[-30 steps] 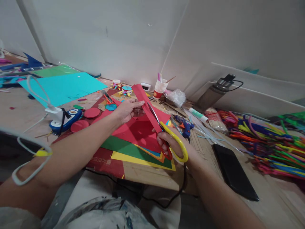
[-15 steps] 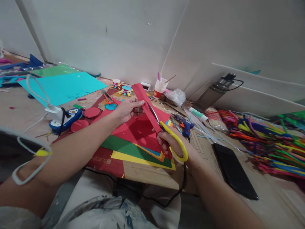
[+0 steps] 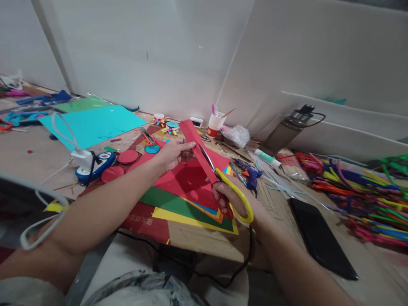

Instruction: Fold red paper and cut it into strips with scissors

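Between thumb and fingers, my left hand (image 3: 179, 154) pinches a strip of red paper (image 3: 190, 131) near its middle. The strip slants from upper left down toward my other hand. My right hand (image 3: 231, 196) grips scissors (image 3: 235, 191) with one yellow and one red handle loop. Their blades lie along the strip, pointing up and left toward my left fingers. How far the blades are apart is hard to see. Below both hands lies a stack of coloured paper, with red sheets (image 3: 172, 180) on top and green (image 3: 168, 203) and yellow (image 3: 191, 221) sheets under them.
Red discs (image 3: 128, 156) and a blue power strip (image 3: 95, 168) lie left. Farther back are a turquoise sheet (image 3: 95, 127) and paper cups (image 3: 216, 123). Rightward are a glue gun (image 3: 252, 176), a bottle (image 3: 287, 129), a black phone-like slab (image 3: 321, 238) and pipe cleaners (image 3: 360, 191).
The view has shifted slightly, so everything sits a little lower and to the right. Both hands keep their grip on the red strip and the scissors, with almost the same pose.
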The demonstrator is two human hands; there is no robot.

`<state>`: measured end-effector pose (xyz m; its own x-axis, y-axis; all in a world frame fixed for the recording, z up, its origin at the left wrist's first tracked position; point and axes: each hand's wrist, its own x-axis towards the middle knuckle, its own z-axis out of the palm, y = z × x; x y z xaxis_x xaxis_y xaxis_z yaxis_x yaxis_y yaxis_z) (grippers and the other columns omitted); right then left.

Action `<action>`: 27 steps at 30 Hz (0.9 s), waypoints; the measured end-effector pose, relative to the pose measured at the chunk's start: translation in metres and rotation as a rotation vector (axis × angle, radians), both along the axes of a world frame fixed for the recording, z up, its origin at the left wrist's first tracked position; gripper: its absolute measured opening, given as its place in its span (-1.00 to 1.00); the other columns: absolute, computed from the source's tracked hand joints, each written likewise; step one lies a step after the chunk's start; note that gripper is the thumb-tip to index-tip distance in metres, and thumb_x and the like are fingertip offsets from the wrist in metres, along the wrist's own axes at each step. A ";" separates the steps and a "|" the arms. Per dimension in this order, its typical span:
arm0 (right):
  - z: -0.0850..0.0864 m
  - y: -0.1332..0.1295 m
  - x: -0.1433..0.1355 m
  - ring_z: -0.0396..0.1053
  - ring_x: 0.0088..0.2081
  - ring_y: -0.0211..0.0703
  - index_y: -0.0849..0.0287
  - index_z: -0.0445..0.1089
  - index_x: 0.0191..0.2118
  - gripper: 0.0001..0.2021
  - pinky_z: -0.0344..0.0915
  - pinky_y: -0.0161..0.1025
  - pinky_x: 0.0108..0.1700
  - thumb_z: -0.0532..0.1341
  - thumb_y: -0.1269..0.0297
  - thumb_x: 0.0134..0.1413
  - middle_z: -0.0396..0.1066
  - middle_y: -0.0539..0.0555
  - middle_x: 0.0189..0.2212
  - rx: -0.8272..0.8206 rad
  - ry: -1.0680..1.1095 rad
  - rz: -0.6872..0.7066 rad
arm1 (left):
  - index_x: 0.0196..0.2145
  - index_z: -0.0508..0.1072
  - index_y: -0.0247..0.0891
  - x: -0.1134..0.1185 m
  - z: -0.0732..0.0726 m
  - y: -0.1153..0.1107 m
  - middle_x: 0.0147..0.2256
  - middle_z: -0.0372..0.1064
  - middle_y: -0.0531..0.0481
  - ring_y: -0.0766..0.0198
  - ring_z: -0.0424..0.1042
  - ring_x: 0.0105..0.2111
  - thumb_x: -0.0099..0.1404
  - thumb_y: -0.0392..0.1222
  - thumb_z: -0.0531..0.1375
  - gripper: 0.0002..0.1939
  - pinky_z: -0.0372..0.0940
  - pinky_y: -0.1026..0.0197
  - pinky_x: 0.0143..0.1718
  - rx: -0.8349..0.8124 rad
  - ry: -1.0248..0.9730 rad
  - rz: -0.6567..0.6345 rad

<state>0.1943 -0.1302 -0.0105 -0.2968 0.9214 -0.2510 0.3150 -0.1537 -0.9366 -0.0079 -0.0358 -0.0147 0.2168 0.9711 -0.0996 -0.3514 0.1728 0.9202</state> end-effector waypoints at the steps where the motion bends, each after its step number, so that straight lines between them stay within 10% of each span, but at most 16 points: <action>1: 0.000 0.000 0.000 0.12 -0.76 -0.35 0.09 0.16 -0.43 -0.84 0.06 -0.40 -0.74 0.09 0.12 -0.05 0.18 -0.17 -0.74 -0.004 -0.003 -0.003 | -0.41 0.42 -0.33 0.000 0.000 0.000 -0.49 0.49 -0.03 0.33 0.47 -0.55 0.15 -0.27 0.30 -0.88 0.41 0.25 -0.43 -0.004 -0.005 0.001; 27: -0.025 0.007 0.006 0.19 -0.66 -0.37 0.12 0.25 -0.24 -0.58 0.15 -0.40 -0.67 0.15 -0.18 0.04 0.24 -0.11 -0.55 0.059 0.028 0.033 | -0.46 0.39 -0.33 -0.003 -0.003 0.002 -0.55 0.45 0.02 0.36 0.43 -0.60 0.11 -0.28 0.33 -0.83 0.35 0.29 -0.47 0.048 -0.042 -0.001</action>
<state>0.2002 -0.1235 -0.0357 -0.3334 0.9239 -0.1877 0.2924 -0.0880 -0.9522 -0.0107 -0.0335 -0.0172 0.2207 0.9744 -0.0434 -0.3899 0.1289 0.9118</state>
